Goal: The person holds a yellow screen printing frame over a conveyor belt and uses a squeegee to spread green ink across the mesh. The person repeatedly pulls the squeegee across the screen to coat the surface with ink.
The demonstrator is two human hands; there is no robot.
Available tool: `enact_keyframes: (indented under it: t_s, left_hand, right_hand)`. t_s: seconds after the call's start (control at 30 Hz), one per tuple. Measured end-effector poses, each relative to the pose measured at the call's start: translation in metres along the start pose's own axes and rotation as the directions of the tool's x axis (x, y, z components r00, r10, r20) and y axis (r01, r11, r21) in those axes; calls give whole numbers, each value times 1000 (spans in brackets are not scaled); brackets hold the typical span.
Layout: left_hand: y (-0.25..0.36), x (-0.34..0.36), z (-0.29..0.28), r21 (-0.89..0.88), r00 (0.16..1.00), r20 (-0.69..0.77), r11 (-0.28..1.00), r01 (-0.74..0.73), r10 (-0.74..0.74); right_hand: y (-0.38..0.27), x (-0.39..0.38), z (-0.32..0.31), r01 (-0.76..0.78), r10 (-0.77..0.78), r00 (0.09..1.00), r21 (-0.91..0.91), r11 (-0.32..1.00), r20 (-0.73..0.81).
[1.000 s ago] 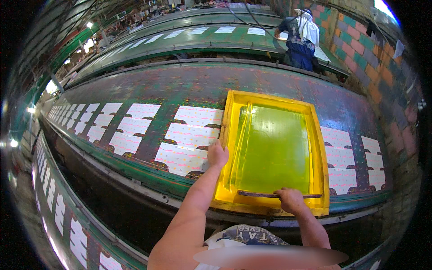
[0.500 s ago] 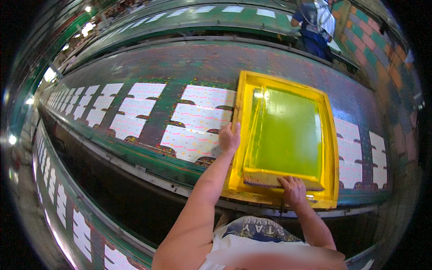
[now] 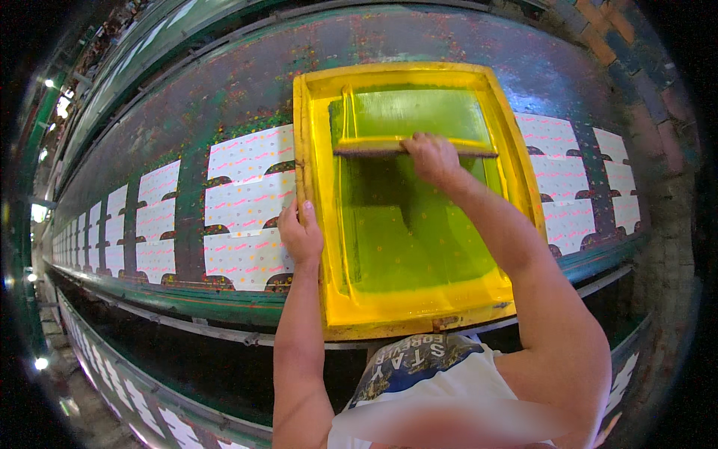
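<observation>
A yellow screen-printing frame [image 3: 304, 120] lies on the long table, its translucent green mesh [image 3: 419, 247] showing small dots through the lower part. My right hand [image 3: 432, 159] grips a long squeegee [image 3: 475, 150] lying crosswise near the top of the mesh, with yellow ink along it. Closed around the frame's left side is my left hand [image 3: 299, 232]. Pale printed pieces with pink and coloured marks [image 3: 247, 206] sit in columns on both sides of the frame, several of them half under or beside its edges.
The long table [image 3: 224, 82] curves away left, with more columns of pieces [image 3: 157, 217]. A parallel table [image 3: 149, 404] bearing white pieces runs along the lower left, past a dark gap. Behind is another table [image 3: 161, 30]; a brick wall [image 3: 651, 90] stands at the right.
My right hand has pushed the squeegee from the frame's near end up toward its far end. The view has tipped down, and the other worker has left the picture.
</observation>
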State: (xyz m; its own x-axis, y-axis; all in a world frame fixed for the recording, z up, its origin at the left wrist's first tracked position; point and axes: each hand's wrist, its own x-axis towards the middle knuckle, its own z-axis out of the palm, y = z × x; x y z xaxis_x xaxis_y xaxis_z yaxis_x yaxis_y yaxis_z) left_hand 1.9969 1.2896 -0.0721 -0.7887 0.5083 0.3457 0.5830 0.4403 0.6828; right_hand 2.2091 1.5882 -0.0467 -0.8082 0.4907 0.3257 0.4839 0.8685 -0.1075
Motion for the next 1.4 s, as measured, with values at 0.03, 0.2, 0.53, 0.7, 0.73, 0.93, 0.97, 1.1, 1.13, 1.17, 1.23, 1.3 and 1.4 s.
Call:
enact_keyframes:
  t_s: [0.03, 0.2, 0.53, 0.7, 0.73, 0.93, 0.97, 1.1, 1.13, 1.17, 1.23, 1.3, 1.4]
  left_hand:
    - [-1, -1, 0, 13, 1000, 8, 1000, 17, -17]
    - [-5, -2, 1, 127, 999, -30, 992, -19, 23]
    - [5, -2, -1, 153, 999, 35, 988, 30, -35]
    - [9, 0, -1, 171, 999, 40, 985, -6, -1]
    - [9, 0, -1, 164, 999, 32, 986, -13, 8]
    - [7, 1, -1, 183, 999, 27, 983, -22, 18]
    - [6, 0, -2, 172, 999, 41, 985, -24, 17]
    - [2, 3, -3, 188, 998, 67, 982, -27, 14]
    - [2, 4, -3, 203, 997, 71, 979, -34, 19]
    - [2, 4, -3, 182, 997, 74, 983, -33, 20]
    - [4, 5, -4, 140, 997, 79, 990, -30, 19]
    - [6, 4, -6, 188, 996, 85, 981, -52, 37]
    - [9, 1, -9, 233, 990, 141, 972, -35, 2]
  right_hand:
    - [13, 18, 8, 8, -8, 1000, -40, 999, -4]
    - [74, 106, 30, 9, -7, 999, -56, 998, 37]
    - [146, 174, 41, 23, -21, 999, -62, 998, 24]
    - [148, 176, 36, 52, -51, 995, -15, 999, 90]
    - [147, 178, 30, 38, -34, 992, -32, 999, 121]
    - [120, 148, -2, 40, -35, 950, -7, 999, 309]
    - [112, 135, -6, 45, -41, 945, -2, 999, 324]
    - [70, 70, -23, 41, -30, 910, -17, 999, 414]
    - [60, 51, -29, 51, -44, 910, -7, 999, 413]
    - [48, 30, -35, 55, -47, 903, -5, 998, 428]
    - [22, -10, -47, 58, -55, 900, 5, 998, 432]
    - [-4, -46, -59, 49, -48, 894, 8, 999, 445]
    - [-42, -102, -79, 16, -27, 882, 28, 999, 470]
